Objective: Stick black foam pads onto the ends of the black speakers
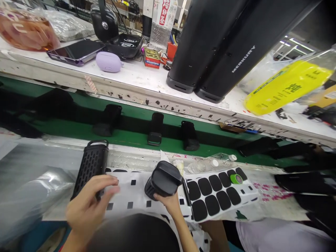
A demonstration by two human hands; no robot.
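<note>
Black device [164, 178]: left of the pad sheet [218, 191], tilted, right hand [169, 203] wrapped round it; a slack grip could drop it. Left hand [88, 204]: farther left of the sheet, thumb and forefinger parted, nothing visible between; a careless sweep could topple the adjacent perforated case [92, 162].

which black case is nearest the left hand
The slotted case with a loop at its far end, partly behind the left hand. A second case is in the right hand; other cases lie farther off on the green strip.
</note>
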